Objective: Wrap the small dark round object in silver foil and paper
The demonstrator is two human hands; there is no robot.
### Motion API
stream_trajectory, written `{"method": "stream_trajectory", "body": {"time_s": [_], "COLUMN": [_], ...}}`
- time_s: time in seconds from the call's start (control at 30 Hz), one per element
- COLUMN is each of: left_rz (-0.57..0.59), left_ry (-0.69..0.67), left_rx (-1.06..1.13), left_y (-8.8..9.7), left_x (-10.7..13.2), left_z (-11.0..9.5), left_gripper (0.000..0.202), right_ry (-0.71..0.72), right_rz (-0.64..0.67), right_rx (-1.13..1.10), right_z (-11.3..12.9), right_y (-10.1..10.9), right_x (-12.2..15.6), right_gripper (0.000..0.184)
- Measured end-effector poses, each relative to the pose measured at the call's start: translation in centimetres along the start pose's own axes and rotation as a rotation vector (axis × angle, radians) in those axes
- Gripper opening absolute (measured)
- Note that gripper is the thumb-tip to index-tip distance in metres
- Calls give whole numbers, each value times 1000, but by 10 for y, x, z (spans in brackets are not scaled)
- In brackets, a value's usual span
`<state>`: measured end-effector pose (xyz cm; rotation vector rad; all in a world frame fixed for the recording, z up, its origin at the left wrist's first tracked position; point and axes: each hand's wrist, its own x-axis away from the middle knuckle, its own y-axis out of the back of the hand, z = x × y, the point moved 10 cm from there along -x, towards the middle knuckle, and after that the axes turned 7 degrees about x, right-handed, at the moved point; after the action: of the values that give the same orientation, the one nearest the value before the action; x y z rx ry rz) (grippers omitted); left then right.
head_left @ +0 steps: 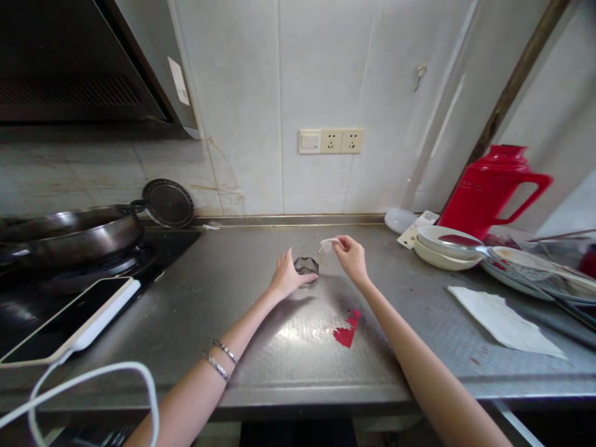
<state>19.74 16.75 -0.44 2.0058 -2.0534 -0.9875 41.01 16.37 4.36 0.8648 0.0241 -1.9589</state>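
My left hand (286, 277) curves around the left side of a small dark see-through glass dish (306, 266), thumb along its near side and fingers behind it. The dish stands on the steel counter (242, 323). To its right, my right hand (350, 253) pinches a small white piece of tissue (328, 244) just above the counter. Nearer to me, between my forearms, lies a torn scrap of red paper (347, 330).
A steel pan (69, 234) sits on the stove at left, with a phone (69, 323) and white cable in front. At right are a red thermos (488, 189), stacked bowls (442, 256), a plate (531, 280) and a white tissue (505, 320). Sockets (342, 141) are on the wall.
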Motion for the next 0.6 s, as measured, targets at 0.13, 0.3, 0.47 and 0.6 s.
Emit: {"method": "stream_trajectory", "body": {"time_s": [0.13,0.3,0.47,0.6], "left_rz": [67,101,81,82], "left_ry": [71,94,113,111], "left_rx": [35,36,-52,-95], "left_y": [-16,-24,-21,-20], "left_x": [0,-1,-1,-1], "left_z": [17,24,27,25], "left_gripper": [123,108,90,83], "right_ry": [139,311,370,432], "right_rz": [79,360,560,639], "right_rx": [105,133,139,202], "right_z": [10,21,22,25], "right_y": [-19,-60,-83,-89], "right_x": [11,32,41,42], "right_gripper": [26,31,38,41]}}
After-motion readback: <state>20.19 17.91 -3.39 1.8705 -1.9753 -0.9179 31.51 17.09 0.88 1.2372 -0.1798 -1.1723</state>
